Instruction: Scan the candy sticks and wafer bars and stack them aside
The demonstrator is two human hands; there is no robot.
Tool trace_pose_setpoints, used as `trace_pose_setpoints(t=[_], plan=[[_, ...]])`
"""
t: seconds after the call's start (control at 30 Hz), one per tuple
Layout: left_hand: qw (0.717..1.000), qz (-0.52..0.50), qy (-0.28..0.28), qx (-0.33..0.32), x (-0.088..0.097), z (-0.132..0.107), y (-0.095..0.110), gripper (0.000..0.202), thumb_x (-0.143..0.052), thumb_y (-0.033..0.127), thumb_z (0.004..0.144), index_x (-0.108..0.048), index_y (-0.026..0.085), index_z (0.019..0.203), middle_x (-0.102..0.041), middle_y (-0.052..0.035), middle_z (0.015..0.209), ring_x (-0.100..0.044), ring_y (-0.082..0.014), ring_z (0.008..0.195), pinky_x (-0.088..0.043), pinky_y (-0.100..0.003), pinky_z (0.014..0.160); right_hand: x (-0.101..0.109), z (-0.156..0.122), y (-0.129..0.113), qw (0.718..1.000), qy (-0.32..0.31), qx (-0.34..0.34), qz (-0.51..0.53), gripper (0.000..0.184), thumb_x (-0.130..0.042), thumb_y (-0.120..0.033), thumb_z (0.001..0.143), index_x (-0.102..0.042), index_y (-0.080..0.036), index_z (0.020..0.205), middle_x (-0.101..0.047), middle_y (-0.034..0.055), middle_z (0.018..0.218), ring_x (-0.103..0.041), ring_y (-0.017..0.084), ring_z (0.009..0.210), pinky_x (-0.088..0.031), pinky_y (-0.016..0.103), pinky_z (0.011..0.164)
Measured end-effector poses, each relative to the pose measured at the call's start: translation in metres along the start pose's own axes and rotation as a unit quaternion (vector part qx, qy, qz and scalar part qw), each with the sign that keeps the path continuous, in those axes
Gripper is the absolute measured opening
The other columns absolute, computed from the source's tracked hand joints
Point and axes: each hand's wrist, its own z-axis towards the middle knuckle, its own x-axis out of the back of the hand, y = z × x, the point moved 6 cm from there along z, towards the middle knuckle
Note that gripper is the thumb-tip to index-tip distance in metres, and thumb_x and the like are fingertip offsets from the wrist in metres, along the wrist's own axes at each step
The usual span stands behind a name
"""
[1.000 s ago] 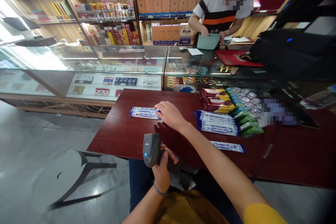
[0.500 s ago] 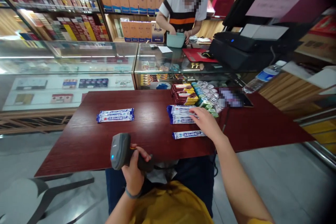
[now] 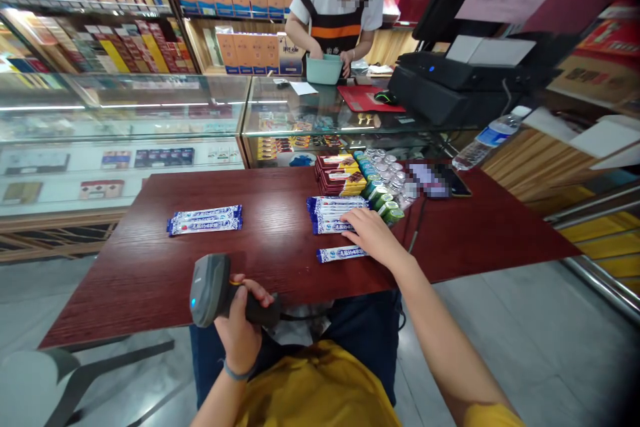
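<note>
My left hand [image 3: 241,330] is wrapped round the handle of a dark grey barcode scanner [image 3: 213,290], held over the table's near edge with its blue light lit. My right hand [image 3: 373,232] touches the right end of a pile of blue-and-white candy packets [image 3: 327,217]; its thumb and fingers are apart, and the palm hides part of the pile. One single candy packet [image 3: 340,253] lies nearer to me, its right end under that hand. A smaller group of the same candy packets [image 3: 205,220] lies apart on the left.
Behind the pile stand chocolate boxes [image 3: 340,175], round-lidded tins [image 3: 387,177] and a phone [image 3: 427,180] on the red-brown table [image 3: 275,267]. A water bottle [image 3: 493,137] stands to the right. Across the glass counter [image 3: 200,113], a person [image 3: 333,20] reaches into a pale green bin [image 3: 324,71].
My view has shifted slightly, moving everything a little left in the picture. My right hand stays at the pile, its fingers a bit lower over it. The scanner stays in my left hand.
</note>
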Motion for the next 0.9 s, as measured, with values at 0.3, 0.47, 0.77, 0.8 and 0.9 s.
trace_pose_setpoints(t=[0.3,0.47,0.77,0.8,0.9], plan=[[1.0,-0.011,-0.001,0.006,0.001,0.0,-0.001,0.032,-0.072,0.035,0.085,-0.051,0.02,0.104,-0.056,0.0039,0.065,-0.054,-0.0148,0.054,-0.054,-0.029,0.055,0.007,0.003,-0.007,0.998,-0.01,0.061,-0.032,0.015,-0.061,-0.02,0.098,-0.067,-0.017,0.111,-0.069,0.0135,0.106,-0.062,0.031,0.103,-0.047,0.044,0.09],[1.0,-0.01,-0.006,-0.004,0.0,0.001,-0.002,0.032,-0.071,0.035,0.085,-0.05,0.021,0.105,-0.056,0.0043,0.064,-0.053,-0.0149,0.053,-0.054,-0.029,0.053,0.039,0.013,-0.009,0.984,0.136,0.03,0.114,0.023,-0.057,-0.032,0.103,-0.065,-0.021,0.121,-0.068,0.0122,0.115,-0.062,0.03,0.11,-0.051,0.046,0.096],[1.0,-0.013,0.004,0.005,-0.003,0.002,-0.003,0.032,-0.071,0.036,0.086,-0.049,0.021,0.104,-0.056,0.0046,0.064,-0.054,-0.0144,0.052,-0.053,-0.028,0.053,0.002,0.07,-0.026,0.564,0.252,-0.145,0.773,0.031,-0.071,-0.049,0.091,-0.071,-0.032,0.116,-0.074,-0.0008,0.113,-0.072,0.02,0.097,-0.059,0.039,0.09],[1.0,-0.012,0.002,0.002,-0.003,0.002,-0.003,0.031,-0.07,0.035,0.087,-0.049,0.021,0.104,-0.056,0.0047,0.063,-0.054,-0.0143,0.052,-0.053,-0.028,0.053,-0.004,0.076,-0.034,0.523,0.234,-0.145,0.806,0.03,-0.074,-0.048,0.089,-0.072,-0.032,0.114,-0.075,-0.0015,0.113,-0.072,0.02,0.098,-0.06,0.038,0.088],[1.0,-0.011,0.0,0.004,-0.002,0.002,-0.004,0.03,-0.069,0.035,0.087,-0.049,0.02,0.104,-0.056,0.0046,0.063,-0.053,-0.0141,0.052,-0.052,-0.028,0.053,-0.016,0.086,-0.05,0.456,0.186,-0.147,0.858,0.028,-0.078,-0.043,0.086,-0.073,-0.032,0.111,-0.075,-0.0025,0.114,-0.072,0.019,0.101,-0.061,0.033,0.083]])
